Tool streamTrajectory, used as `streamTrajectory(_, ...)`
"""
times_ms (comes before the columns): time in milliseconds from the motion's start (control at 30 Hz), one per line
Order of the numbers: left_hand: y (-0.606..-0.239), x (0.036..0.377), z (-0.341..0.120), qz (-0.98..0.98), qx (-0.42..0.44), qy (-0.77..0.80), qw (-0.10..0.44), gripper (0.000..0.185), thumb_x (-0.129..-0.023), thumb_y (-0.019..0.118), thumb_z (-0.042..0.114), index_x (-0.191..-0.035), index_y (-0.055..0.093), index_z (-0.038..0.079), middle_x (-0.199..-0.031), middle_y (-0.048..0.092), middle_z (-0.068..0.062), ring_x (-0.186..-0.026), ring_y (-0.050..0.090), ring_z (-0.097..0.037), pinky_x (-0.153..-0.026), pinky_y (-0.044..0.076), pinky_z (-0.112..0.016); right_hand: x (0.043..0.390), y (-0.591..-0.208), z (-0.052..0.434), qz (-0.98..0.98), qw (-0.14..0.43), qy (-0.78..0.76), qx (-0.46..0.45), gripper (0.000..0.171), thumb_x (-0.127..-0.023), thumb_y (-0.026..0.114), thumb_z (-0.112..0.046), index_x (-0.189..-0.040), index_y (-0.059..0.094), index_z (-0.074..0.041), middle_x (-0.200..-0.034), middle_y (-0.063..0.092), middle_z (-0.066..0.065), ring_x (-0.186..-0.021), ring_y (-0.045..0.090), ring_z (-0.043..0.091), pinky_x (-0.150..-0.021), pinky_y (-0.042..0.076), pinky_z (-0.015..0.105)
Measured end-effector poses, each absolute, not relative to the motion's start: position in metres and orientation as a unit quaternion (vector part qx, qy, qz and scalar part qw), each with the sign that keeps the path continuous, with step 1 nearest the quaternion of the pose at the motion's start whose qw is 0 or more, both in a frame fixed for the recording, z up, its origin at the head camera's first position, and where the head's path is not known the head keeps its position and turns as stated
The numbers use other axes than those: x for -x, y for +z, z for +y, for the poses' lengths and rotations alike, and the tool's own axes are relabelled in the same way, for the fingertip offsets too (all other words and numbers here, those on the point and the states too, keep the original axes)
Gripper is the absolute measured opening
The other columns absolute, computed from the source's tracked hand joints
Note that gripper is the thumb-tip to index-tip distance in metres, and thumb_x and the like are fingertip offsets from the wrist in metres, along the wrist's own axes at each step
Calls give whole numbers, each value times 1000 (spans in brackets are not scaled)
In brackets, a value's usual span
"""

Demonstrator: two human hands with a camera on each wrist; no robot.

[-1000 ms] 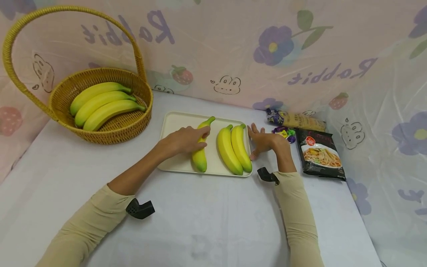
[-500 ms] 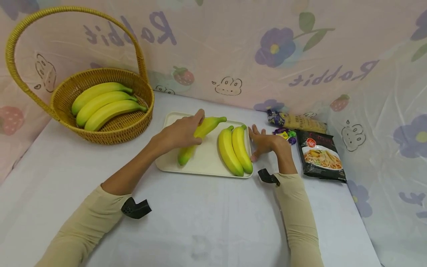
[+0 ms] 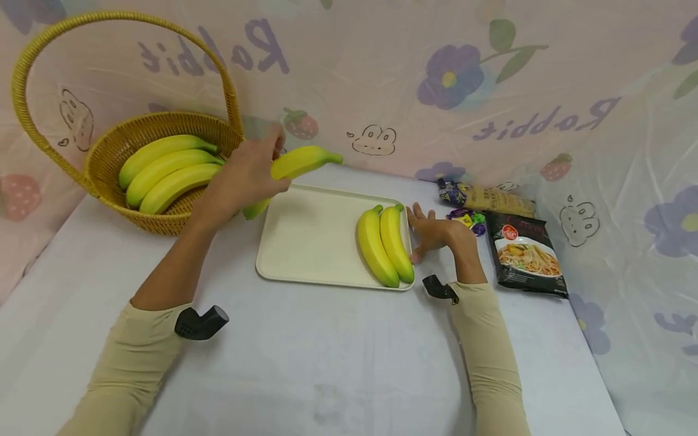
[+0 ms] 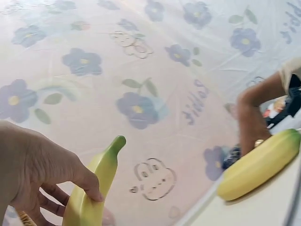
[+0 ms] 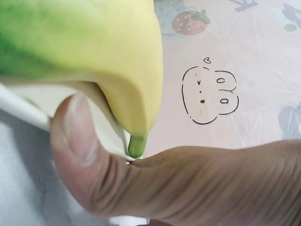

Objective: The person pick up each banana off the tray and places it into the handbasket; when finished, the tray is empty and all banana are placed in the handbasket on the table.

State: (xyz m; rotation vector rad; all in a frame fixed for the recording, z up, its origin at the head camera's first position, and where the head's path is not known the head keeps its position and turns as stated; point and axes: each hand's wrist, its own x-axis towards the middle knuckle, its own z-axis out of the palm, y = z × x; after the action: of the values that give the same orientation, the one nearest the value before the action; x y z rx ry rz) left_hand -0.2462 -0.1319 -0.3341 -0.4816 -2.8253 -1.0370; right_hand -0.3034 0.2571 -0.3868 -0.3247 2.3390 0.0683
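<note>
Black noodle packet (image 3: 526, 254) lies far right on my white-covered bench (image 3: 338, 357); purple-wrapped sweets (image 3: 465, 217) and a tan snack packet (image 3: 485, 197) behind it.

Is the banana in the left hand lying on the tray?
No, the left hand holds the banana up in the air, between the basket and the tray.

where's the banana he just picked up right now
In the head view, the banana is in the left hand, lifted between the basket and the tray.
</note>
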Motion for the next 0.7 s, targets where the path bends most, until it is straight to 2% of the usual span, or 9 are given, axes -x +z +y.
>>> streamTrajectory(100,-328,246,-146,-925,133,-351,64,47,-90,73,10,-124,40,3,-123,64,-26,-100,63,-41,-85,54,-51,303,-387,258,917,378,26,127,131,-83,84,-44,-167,-9,-8,-172,-23,20,-160,-8,51,-123,6,78)
streamTrajectory(200,-324,247,-157,-923,106,-364,71,52,-90,73,10,-127,38,2,-129,65,-29,-112,62,-44,-91,53,-57,303,-386,260,917,378,21,125,132,-82,85,-45,-167,-9,-9,-173,-23,20,-160,-7,51,-122,7,79)
streamTrajectory(267,-323,249,-164,-922,89,-368,78,55,-89,74,11,-130,38,1,-129,64,-29,-111,62,-44,-92,52,-56,303,-386,260,918,378,16,123,132,-81,85,-44,-167,-9,-10,-173,-23,19,-160,-7,50,-122,6,79)
streamTrajectory(367,-322,252,-176,-921,66,-372,90,57,-89,74,13,-131,38,1,-128,64,-28,-106,62,-42,-88,51,-52,303,-386,260,917,378,13,126,133,-81,85,-44,-167,-10,-10,-172,-24,19,-160,-7,51,-122,6,79)
streamTrajectory(467,-322,254,-190,-919,45,-376,110,55,-89,75,16,-129,38,4,-125,64,-27,-100,60,-39,-80,47,-42,304,-387,260,917,379,13,127,133,-81,85,-44,-167,-11,-10,-173,-24,18,-161,-8,50,-122,5,79)
streamTrajectory(533,-323,256,-200,-916,33,-380,126,54,-89,77,17,-127,39,5,-125,65,-27,-102,62,-39,-78,45,-37,304,-386,260,916,380,11,128,133,-81,84,-44,-167,-11,-10,-173,-24,18,-160,-8,50,-122,5,79)
streamTrajectory(600,-323,256,-210,-913,24,-383,140,55,-89,78,17,-129,41,4,-127,66,-27,-108,63,-41,-82,47,-40,303,-386,259,916,381,8,126,132,-82,84,-43,-167,-11,-11,-173,-24,17,-161,-9,49,-123,5,78)
streamTrajectory(700,-323,255,-227,-916,0,-377,135,63,-92,77,19,-142,41,6,-139,63,-27,-122,60,-44,-97,51,-53,303,-386,259,916,380,6,126,132,-82,84,-43,-167,-11,-10,-173,-24,18,-160,-9,50,-123,5,78)
